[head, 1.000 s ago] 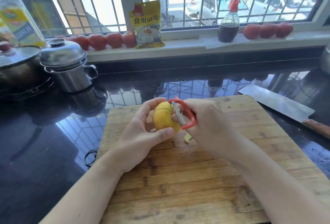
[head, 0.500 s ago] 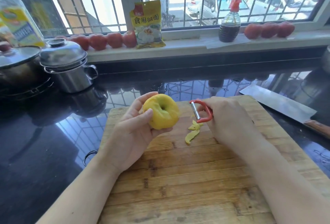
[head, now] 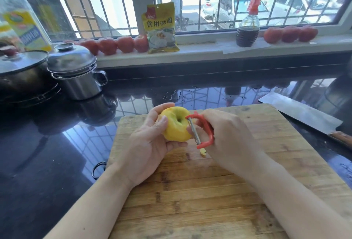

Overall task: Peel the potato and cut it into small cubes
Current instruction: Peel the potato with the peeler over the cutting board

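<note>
My left hand holds a round yellow potato above the wooden cutting board, thumb on its left side and fingers underneath. A dark dimple faces up on the potato. My right hand grips a red Y-shaped peeler, whose metal blade lies against the potato's right side. A small yellow strip of peel lies on the board just below the peeler.
A cleaver lies on the black counter to the right of the board. At back left stand a steel pot with lid and a dark pan. Tomatoes, a yellow packet and a sauce bottle line the windowsill.
A second ago the peeler was on the potato, then my right hand drew it away and a peel strip dropped. Now the blade is back against the potato's right side.
</note>
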The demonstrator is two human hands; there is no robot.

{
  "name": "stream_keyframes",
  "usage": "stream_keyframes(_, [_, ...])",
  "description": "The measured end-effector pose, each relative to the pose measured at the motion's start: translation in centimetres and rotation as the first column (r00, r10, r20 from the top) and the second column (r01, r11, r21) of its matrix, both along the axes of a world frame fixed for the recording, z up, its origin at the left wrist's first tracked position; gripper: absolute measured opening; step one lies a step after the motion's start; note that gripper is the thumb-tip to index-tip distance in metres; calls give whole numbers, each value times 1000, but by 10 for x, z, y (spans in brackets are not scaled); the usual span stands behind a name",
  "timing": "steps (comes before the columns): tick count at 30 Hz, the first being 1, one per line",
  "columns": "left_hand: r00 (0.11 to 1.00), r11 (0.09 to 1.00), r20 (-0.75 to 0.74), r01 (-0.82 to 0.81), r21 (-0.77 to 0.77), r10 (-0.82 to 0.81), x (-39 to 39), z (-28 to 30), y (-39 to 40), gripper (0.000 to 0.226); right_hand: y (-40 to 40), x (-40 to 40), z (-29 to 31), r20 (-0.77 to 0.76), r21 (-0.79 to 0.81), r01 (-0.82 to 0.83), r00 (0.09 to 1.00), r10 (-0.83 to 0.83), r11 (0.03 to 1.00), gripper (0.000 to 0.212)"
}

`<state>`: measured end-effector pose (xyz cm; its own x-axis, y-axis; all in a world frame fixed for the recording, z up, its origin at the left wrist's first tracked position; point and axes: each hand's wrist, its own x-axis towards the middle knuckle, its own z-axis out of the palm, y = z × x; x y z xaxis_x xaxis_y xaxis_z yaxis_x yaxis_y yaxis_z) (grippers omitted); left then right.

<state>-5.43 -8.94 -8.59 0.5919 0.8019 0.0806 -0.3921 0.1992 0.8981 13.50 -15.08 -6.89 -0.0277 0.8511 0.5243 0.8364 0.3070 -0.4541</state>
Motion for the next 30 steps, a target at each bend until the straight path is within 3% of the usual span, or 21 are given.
stream_keyframes(10, [1000,1000,12,-8,5,8,0,-2,2,47,4,8,-3,-188,-91,-131,976,112,987,15])
stream_keyframes(16, [999,1000,33,-15,-5,15,0,-1,2,46,3,13,0,-153,-59,-29,988,20,998,17])
stream_keyframes(18, [999,999,29,-32,-15,33,-1,-1,3,45,4,20,3,-111,-68,59,992,-67,996,22])
stream_keyframes(22, [1000,999,8,-28,-26,28,-1,0,2,37,-1,29,5,147,-201,236,967,-209,951,30])
stream_keyframes(25, [1000,1000,0,5,-25,-5,-1,0,1,40,-3,26,9,253,-192,301,935,-250,934,12])
stream_keyframes(30, [999,999,-24,38,-14,-39,-2,2,-2,45,-4,21,10,248,-22,274,933,-261,961,20])
